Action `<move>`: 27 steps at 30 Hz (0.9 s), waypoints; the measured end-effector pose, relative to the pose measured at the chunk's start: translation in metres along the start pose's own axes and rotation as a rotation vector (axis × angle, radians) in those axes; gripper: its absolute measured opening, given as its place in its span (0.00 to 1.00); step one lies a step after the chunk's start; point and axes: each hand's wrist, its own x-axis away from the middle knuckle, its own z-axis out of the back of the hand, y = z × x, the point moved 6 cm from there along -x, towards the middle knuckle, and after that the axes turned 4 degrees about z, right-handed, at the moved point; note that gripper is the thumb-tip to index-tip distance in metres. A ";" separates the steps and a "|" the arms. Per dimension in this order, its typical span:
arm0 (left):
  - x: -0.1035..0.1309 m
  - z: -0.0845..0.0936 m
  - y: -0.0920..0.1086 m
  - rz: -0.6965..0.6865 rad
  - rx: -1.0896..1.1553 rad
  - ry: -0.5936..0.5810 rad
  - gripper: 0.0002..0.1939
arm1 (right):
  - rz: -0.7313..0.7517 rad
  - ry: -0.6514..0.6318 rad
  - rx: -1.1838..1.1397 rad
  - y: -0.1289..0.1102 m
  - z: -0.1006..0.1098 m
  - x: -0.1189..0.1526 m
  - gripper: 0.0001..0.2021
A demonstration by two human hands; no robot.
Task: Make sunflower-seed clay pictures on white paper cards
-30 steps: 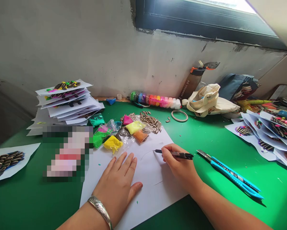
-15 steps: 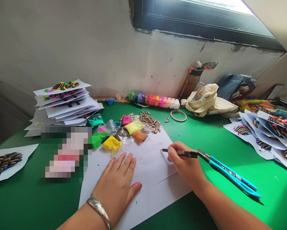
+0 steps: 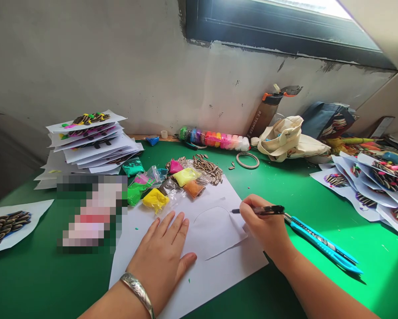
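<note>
My left hand (image 3: 164, 248) lies flat on a white sheet of paper (image 3: 199, 288), fingers spread, a silver bangle on its wrist. In my right hand (image 3: 265, 226) is a black pen (image 3: 268, 210), its tip at the right end of a thin curved line drawn on the sheet. Lower down, a straighter line crosses the paper. Just beyond my right hand a blue utility knife (image 3: 325, 243) lies on the green table. Small bags of coloured clay, among them a yellow bag (image 3: 155, 200) and an orange bag (image 3: 194, 189), rest along the sheet's far edge.
Striped sunflower seeds (image 3: 208, 170) are heaped behind the bags. Stacks of seed-decorated papers stand at left (image 3: 92, 150) and right (image 3: 368, 190). A tape ring (image 3: 247, 161), a brown bottle (image 3: 265, 115) and a cream cloth bag (image 3: 285, 139) are near the wall. A blurred patch covers something at left.
My right hand has moved the pen a little to the right, and the curved line now reaches further right and bends downward. My left hand has stayed in place.
</note>
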 end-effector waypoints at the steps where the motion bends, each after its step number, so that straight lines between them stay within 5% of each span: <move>1: 0.000 0.000 0.000 0.000 -0.006 -0.007 0.29 | 0.026 0.012 -0.044 -0.004 0.002 0.000 0.11; 3: -0.001 0.000 0.001 0.000 -0.026 -0.026 0.29 | 0.071 -0.020 -0.144 -0.013 0.002 0.001 0.10; 10: 0.000 0.000 0.001 0.000 -0.011 -0.029 0.30 | 0.055 -0.448 -0.230 -0.030 -0.038 0.017 0.05; 27: 0.001 -0.001 0.000 0.005 0.006 -0.027 0.31 | -0.019 -0.535 -0.249 -0.018 -0.048 0.016 0.07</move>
